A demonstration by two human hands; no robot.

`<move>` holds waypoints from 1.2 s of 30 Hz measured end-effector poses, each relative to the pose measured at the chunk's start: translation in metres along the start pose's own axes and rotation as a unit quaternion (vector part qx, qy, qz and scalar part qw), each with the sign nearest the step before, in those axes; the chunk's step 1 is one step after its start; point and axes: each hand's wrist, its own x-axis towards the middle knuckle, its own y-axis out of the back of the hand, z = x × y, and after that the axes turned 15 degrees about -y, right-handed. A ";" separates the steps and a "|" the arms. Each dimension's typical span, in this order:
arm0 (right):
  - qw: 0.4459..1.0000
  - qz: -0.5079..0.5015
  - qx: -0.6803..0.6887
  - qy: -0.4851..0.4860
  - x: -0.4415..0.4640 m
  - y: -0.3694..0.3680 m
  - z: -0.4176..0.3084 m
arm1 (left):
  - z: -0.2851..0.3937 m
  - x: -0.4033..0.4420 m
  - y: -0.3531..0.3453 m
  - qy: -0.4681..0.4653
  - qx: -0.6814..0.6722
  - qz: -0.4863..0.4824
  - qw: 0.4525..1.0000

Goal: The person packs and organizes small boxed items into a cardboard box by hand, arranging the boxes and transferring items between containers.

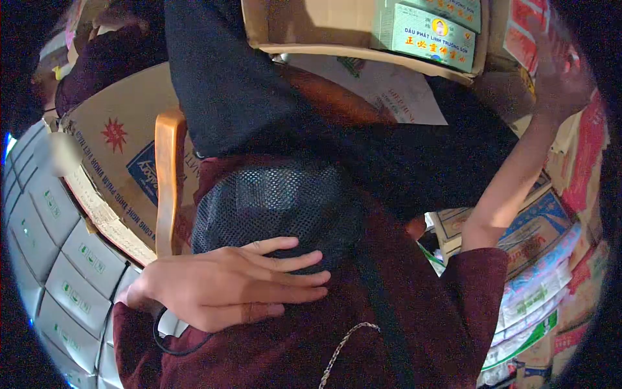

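2 green boxes (424, 40) showed in the carton (311, 23); amount left undeterminable. Left hand (227, 285) lay over black mesh (272, 207), fingers extended, apparently empty; right hand (562, 81) blurred, grip unreadable.

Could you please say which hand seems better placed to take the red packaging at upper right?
Probably the right hand: it is stretched out near the red packaging, whereas the left hand lies by the black mesh.
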 end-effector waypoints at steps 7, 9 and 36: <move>0.997 -0.062 -0.046 0.008 -0.001 -0.019 -0.056 | -0.001 0.007 0.007 -0.017 0.035 -0.036 0.999; 0.997 -0.054 -0.058 0.003 -0.001 -0.016 -0.056 | -0.009 0.003 0.011 -0.012 0.016 0.022 1.000; 0.958 -0.026 -0.249 0.140 0.001 0.002 -0.050 | -0.053 0.011 0.105 0.342 0.192 0.000 0.920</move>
